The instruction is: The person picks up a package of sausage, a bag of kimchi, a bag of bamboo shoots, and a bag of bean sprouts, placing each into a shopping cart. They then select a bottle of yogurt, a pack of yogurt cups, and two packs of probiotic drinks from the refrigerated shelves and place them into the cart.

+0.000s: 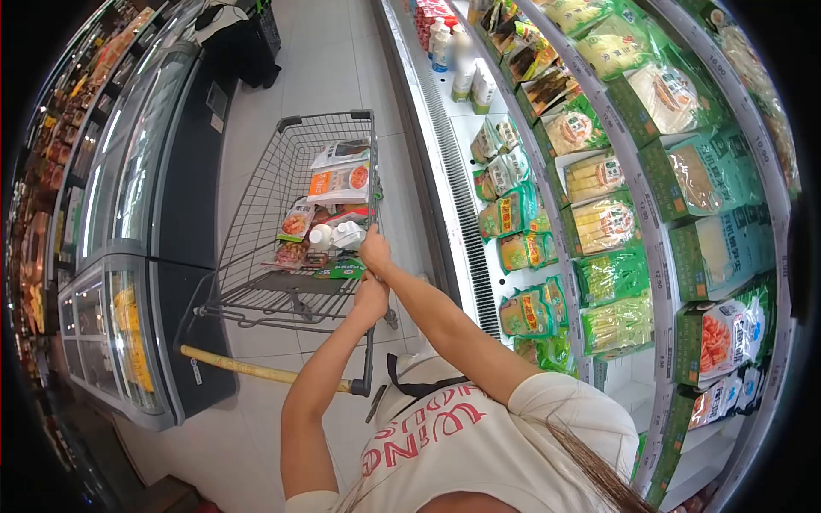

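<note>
1. Head view, looking down: both of the person's hands reach forward over the shopping cart (282,231), which stands in the middle of the frame on the pale tiled floor (342,68).
2. The right hand (375,252) is higher in the frame, at the cart's right edge, fingers curled; whether it grips anything cannot be told from here.
3. The left hand (371,297) sits just below it, close to the green packet (340,270) at the near end of the basket; its fingers are bent, but what it has hold of, if anything, is hidden.
4. Just above the hands in the frame lie white bottles (335,235), touching one another, among red and orange food packets (340,181) piled along the cart's right side.
5. The cart's wooden-coloured handle bar (256,370) runs across the lower left of centre, with neither hand on it.
6. The refrigerated shelves (650,239) curve down the right of the frame, filled with green-wrapped packs.
7. Glass-topped freezer chests (128,256) line the left of the frame.
</note>
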Tool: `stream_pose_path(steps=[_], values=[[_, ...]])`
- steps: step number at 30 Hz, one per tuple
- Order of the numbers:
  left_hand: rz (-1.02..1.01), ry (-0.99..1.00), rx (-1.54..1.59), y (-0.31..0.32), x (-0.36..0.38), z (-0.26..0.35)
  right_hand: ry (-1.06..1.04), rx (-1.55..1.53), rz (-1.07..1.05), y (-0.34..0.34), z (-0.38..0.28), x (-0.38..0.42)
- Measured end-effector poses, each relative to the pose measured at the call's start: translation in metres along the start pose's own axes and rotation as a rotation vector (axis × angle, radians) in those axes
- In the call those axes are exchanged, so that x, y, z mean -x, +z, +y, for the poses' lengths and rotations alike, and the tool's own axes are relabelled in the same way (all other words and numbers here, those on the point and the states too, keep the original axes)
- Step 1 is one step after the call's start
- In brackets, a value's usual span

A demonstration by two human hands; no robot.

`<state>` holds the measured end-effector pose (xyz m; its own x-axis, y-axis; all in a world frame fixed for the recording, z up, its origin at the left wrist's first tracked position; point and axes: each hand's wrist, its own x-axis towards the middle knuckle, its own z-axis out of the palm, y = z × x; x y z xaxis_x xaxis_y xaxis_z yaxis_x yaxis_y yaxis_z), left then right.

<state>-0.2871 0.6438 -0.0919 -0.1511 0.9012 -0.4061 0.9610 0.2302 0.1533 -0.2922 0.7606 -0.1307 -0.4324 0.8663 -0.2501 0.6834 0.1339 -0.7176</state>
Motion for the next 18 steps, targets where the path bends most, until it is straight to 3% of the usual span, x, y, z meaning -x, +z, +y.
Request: stream_pose_path(steps=[3,14,18], values=[[0.004,0.037,-0.018,-0.024,-0.026,-0.013,-0.024,-0.009,0.059,0.003,-0.009,-0.038],[-0.021,0.046,-0.008,-0.087,-0.095,-0.037,0.005,-0.033,-0.035,-0.027,-0.038,-0.116],[-0.041,0.009,0.059,-0.118,-0.102,-0.046,-0.074,-0.112,-0.093,-0.024,-0.028,-0.142]])
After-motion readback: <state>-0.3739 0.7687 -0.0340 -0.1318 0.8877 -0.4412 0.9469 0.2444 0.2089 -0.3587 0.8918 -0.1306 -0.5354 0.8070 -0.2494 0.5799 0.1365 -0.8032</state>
